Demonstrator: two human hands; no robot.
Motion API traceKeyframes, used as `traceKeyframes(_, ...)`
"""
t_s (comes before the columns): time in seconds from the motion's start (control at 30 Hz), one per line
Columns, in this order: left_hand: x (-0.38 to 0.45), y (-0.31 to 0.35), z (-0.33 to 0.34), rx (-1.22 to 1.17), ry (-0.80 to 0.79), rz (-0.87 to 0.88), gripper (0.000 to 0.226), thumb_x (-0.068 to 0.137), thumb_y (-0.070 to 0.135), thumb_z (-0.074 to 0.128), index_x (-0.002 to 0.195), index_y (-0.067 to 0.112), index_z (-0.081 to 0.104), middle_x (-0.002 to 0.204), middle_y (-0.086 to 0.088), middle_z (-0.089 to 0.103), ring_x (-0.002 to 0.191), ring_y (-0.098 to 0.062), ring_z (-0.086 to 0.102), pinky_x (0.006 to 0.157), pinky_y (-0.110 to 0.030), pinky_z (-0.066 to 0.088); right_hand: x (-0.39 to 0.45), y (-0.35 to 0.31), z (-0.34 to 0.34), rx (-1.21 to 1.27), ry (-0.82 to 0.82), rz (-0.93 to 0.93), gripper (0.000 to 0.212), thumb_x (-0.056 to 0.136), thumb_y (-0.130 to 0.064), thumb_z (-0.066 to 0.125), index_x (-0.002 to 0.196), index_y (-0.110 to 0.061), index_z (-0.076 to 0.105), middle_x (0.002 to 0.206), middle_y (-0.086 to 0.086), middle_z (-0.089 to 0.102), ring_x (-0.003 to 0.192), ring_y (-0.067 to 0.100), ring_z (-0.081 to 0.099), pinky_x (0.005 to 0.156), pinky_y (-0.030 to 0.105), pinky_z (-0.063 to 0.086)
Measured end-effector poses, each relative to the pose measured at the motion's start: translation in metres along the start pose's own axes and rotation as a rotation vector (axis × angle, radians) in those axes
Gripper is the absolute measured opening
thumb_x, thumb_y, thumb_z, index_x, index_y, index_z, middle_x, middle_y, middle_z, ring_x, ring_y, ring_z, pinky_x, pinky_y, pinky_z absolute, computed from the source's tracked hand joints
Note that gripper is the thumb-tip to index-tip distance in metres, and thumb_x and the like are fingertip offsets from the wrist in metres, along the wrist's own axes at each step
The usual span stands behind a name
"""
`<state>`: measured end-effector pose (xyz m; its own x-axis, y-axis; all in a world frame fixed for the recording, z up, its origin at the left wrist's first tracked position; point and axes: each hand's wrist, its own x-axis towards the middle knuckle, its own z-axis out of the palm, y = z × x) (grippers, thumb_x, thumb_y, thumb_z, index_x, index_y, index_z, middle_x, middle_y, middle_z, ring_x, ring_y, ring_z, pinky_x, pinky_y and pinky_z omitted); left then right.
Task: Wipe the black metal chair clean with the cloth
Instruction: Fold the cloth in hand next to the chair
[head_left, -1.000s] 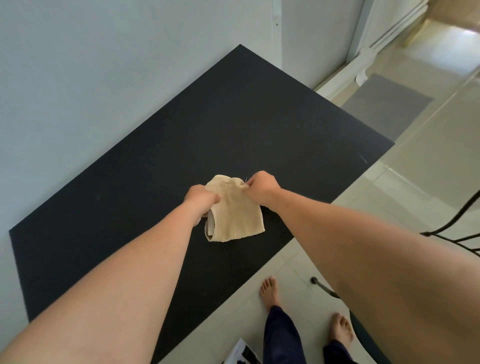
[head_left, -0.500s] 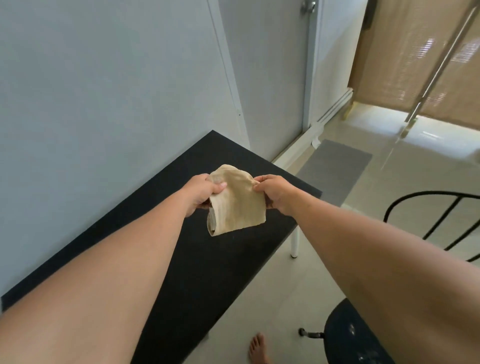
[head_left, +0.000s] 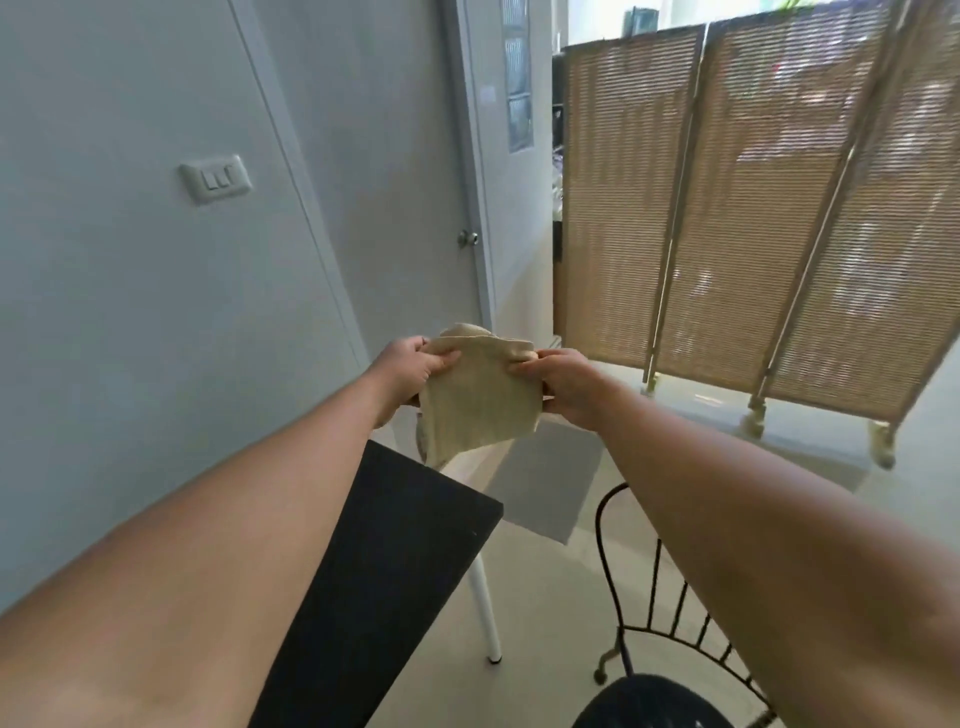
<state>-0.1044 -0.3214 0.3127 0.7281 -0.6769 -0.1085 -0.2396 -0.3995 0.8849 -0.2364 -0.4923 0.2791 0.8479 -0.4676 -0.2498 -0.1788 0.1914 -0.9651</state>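
I'm holding the beige woven cloth up by 2 corners; my left hand and right hand are each pinching it; the black metal wire-back chair is sitting below right, untouched.

Pale floor, black-topped table (white leg), black metal chair, grey mat

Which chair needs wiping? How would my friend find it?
Find the black table by the grey wall. Right of it stands the chair, low under the person's right arm. It alone has thin curly black metal bars and a round dark seat.
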Motion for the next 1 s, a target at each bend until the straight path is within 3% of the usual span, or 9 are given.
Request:
traceKeyframes(0.1, 0.002, 0.019, 0.013, 0.016, -0.018, 0.059, 0.025, 0.094, 0.032, 0.063, 0.111, 0.014, 0.062, 0.106, -0.009, 0.066, 0.097, -0.026, 0.064, 0.07, -0.035, 0.053, -0.016, -0.012, -0.022, -0.023, 0.037, -0.045, 0.039, 0.088, -0.009, 0.07, 0.125, 0.0, 0.061, 0.121, 0.013, 0.063, 0.116, 0.031, 0.058, 0.104, 0.05, 0.046)
traceKeyframes(0.27, 0.008, 0.039, 0.03, 0.019, -0.063, 0.136, 0.022, 0.091, 0.023, 0.068, 0.107, 0.009, 0.063, 0.101, -0.009, 0.067, 0.092, -0.025, 0.063, 0.08, -0.043, 0.055, -0.028, -0.016, -0.04, -0.038, 0.098, -0.095, 0.03, 0.09, 0.0, 0.061, 0.12, -0.002, 0.064, 0.113, 0.013, 0.065, 0.112, 0.031, 0.061, 0.097, 0.048, 0.052)
traceKeyframes(0.47, 0.015, 0.035, 0.046, 0.017, -0.139, 0.157, 0.026, 0.086, 0.013, 0.073, 0.111, 0.009, 0.066, 0.098, -0.007, 0.066, 0.089, -0.019, 0.059, 0.072, -0.03, 0.05, -0.051, 0.005, -0.041, 0.042, 0.207, -0.086, 0.029, 0.086, 0.009, 0.061, 0.104, -0.013, 0.066, 0.107, 0.008, 0.065, 0.105, 0.028, 0.06, 0.09, 0.044, 0.053)
traceKeyframes(0.6, 0.018, 0.03, 0.066, 0.003, -0.24, 0.171, 0.025, 0.086, 0.008, 0.073, 0.11, 0.007, 0.067, 0.095, -0.007, 0.066, 0.085, -0.017, 0.061, 0.063, -0.024, 0.048, -0.071, 0.026, -0.046, 0.059, 0.315, -0.07, 0.035, 0.083, 0.009, 0.064, 0.116, -0.003, 0.068, 0.111, 0.013, 0.068, 0.106, 0.029, 0.063, 0.087, 0.042, 0.055)
traceKeyframes(0.7, 0.018, 0.021, 0.085, 0.011, -0.337, 0.172, 0.023, 0.084, 0.016, 0.076, 0.104, 0.009, 0.068, 0.105, -0.01, 0.067, 0.098, -0.024, 0.063, 0.072, -0.031, 0.053, -0.09, 0.041, -0.053, 0.043, 0.401, -0.049, 0.036, 0.083, 0.003, 0.068, 0.119, 0.0, 0.066, 0.115, 0.015, 0.068, 0.108, 0.03, 0.064, 0.083, 0.041, 0.056)
traceKeyframes(0.8, 0.01, 0.015, 0.105, 0.03, -0.443, 0.175, 0.016, 0.085, 0.028, 0.075, 0.093, 0.017, 0.067, 0.1, -0.007, 0.067, 0.098, -0.023, 0.064, 0.086, -0.039, 0.056, -0.111, 0.055, -0.062, 0.006, 0.475, -0.042, 0.032, 0.084, -0.001, 0.07, 0.116, 0.0, 0.067, 0.11, 0.013, 0.069, 0.103, 0.028, 0.065, 0.076, 0.038, 0.055)
traceKeyframes(1.0, -0.005, 0.006, 0.144, 0.051, -0.543, 0.149, 0.031, 0.088, 0.034, 0.072, 0.104, 0.008, 0.065, 0.107, -0.012, 0.068, 0.098, -0.027, 0.065, 0.09, -0.045, 0.055, -0.133, 0.076, -0.085, -0.16, 0.583, 0.01, 0.029, 0.084, -0.006, 0.073, 0.112, -0.001, 0.067, 0.107, 0.011, 0.068, 0.097, 0.024, 0.066, 0.071, 0.032, 0.058)
